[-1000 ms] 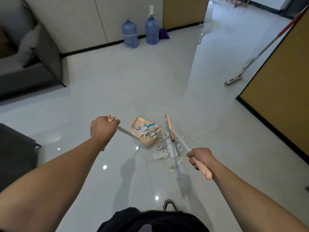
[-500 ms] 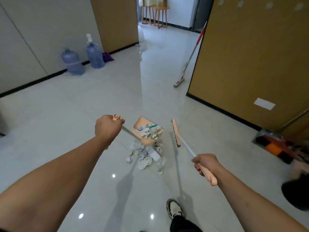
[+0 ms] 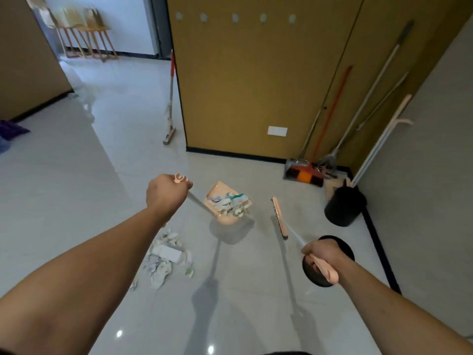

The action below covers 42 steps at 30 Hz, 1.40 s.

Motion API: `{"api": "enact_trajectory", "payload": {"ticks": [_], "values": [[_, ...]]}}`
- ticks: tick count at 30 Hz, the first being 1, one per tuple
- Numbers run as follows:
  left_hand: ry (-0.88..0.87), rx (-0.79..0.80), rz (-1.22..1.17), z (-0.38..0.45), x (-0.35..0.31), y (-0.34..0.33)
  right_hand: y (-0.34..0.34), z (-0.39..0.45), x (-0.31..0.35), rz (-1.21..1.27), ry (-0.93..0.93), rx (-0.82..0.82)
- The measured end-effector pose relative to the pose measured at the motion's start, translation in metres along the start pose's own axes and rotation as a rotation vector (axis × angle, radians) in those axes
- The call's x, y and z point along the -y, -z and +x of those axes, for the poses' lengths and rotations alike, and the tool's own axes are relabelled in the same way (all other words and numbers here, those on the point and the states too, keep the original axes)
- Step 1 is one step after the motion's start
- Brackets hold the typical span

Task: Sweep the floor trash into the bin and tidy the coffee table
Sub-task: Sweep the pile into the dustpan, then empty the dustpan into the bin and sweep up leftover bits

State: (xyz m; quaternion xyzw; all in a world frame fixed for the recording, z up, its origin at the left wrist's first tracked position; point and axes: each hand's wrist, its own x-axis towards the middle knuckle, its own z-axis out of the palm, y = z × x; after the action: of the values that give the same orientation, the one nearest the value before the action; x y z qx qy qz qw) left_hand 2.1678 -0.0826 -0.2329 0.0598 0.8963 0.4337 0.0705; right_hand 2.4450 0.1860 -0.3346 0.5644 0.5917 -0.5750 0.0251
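Fingers of the left hand (image 3: pixel 165 193) curl round the handle of the peach dustpan (image 3: pixel 226 206), held clear of the floor and loaded with scraps, while the right hand (image 3: pixel 323 255) grips the broom (image 3: pixel 279 218) by its peach handle. Loose trash (image 3: pixel 167 257) lies on bare tile below the left forearm, well apart from the black bin (image 3: pixel 343 206) in the corner beside the wall's dark skirting edge, with open floor between them

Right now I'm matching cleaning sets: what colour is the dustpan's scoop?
Pale peach-orange dustpan, best seen in the head view.
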Motion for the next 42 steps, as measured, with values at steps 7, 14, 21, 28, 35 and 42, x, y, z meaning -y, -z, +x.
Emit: {"api": "enact_trajectory", "payload": {"ticks": [7, 14, 21, 28, 35, 42], "values": [[-0.115, 0.143, -0.022, -0.036, -0.077, -0.088, 0.095, -0.012, -0.048, 0.144, -0.03, -0.149], [-0.243, 0.272, 0.011, -0.097, -0.144, -0.159, 0.183, -0.036, -0.089, 0.265, 0.004, -0.239], [-0.433, 0.311, 0.217, -0.156, -0.189, -0.213, 0.243, -0.057, -0.132, 0.384, -0.013, -0.293], [-0.57, 0.288, 0.354, -0.173, -0.196, -0.243, 0.251, -0.066, -0.165, 0.45, -0.037, -0.315], [-0.716, 0.295, 0.456, -0.168, -0.184, -0.257, 0.225, -0.075, -0.176, 0.477, -0.053, -0.317], [-0.905, 0.312, 0.556, -0.164, -0.176, -0.263, 0.205, -0.089, -0.186, 0.495, -0.06, -0.322]]}}
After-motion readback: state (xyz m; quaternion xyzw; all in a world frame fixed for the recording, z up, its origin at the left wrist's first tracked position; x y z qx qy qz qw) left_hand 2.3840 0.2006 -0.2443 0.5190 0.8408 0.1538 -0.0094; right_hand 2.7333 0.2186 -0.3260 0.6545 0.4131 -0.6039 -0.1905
